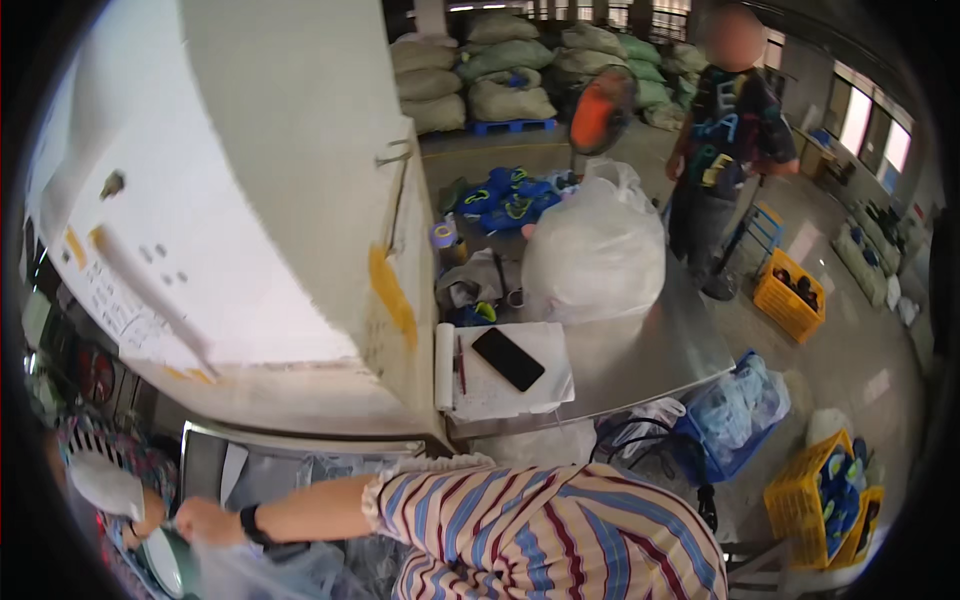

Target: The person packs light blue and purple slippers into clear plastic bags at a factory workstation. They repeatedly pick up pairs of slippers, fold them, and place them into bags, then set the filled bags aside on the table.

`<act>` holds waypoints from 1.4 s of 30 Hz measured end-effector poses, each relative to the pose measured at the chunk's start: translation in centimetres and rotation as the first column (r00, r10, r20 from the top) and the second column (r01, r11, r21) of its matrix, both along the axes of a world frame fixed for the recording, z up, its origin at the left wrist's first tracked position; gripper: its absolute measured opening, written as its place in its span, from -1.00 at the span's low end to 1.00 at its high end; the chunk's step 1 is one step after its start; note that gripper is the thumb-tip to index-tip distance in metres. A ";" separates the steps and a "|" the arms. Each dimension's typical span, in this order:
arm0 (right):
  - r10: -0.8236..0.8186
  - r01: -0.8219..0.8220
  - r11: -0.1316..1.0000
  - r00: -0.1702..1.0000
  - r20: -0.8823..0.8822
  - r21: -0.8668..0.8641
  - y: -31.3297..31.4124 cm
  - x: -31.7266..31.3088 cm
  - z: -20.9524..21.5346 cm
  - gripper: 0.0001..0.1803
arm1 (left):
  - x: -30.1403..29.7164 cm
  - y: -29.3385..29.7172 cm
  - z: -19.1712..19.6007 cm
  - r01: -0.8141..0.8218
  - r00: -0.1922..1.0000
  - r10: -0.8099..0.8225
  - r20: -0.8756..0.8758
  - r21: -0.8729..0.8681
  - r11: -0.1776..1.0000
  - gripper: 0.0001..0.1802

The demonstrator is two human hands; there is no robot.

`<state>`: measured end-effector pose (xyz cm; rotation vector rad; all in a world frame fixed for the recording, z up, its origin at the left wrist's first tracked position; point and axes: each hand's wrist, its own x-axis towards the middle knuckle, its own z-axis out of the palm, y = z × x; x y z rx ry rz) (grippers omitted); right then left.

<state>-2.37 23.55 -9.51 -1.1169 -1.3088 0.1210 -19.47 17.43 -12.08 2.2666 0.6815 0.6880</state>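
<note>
My right arm, in a striped sleeve with a black band on the wrist, reaches to the lower left. My right hand [207, 522] is closed in a fist at the top of a clear plastic bag [235, 568], which hangs below it. Just left of it is a co-worker's hand [150, 512] below a white sleeve [105, 485]. Under these hands is a pale green, round-rimmed thing [168, 562], partly cut off by the bag. More clear plastic [375, 560] lies beneath my forearm on a metal-edged surface [205, 460]. My left hand is out of view.
A large white cabinet-like machine [270, 230] stands ahead. On the metal table [640, 355] are a phone [508, 359], papers [550, 385], a pen [461, 365] and a full white bag [595, 250]. Yellow crates [790, 300] stand right; another person [730, 150] stands behind the table.
</note>
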 end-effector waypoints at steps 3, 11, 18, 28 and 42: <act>-0.039 0.233 0.922 0.850 0.525 -0.308 0.4 4.8 -9.4 -0.83 | -9.9 0.0 -1.7 -0.339 0.900 0.309 0.308 0.050 0.939 -0.75; -0.018 0.030 0.999 0.959 0.282 -0.037 -2.0 1.2 -3.1 -0.71 | -20.0 1.9 -2.8 -0.604 0.750 0.610 0.254 -0.112 0.789 -0.75; 0.603 -0.310 0.796 0.487 0.632 -0.520 -6.6 -9.5 -9.6 -0.58 | -23.3 0.4 0.0 -0.584 0.293 0.757 0.584 -0.518 0.625 -0.67; 0.199 -0.278 0.959 0.551 0.811 -0.046 -2.5 -9.3 -7.7 -0.47 | -16.5 -5.0 4.2 -0.139 0.405 0.701 0.587 -0.718 0.682 -0.73; 0.655 -0.730 0.612 0.254 0.712 -0.303 -4.9 -8.9 -4.8 -0.96 | -13.2 -6.8 3.3 -0.429 0.888 0.438 0.140 0.591 0.683 -0.68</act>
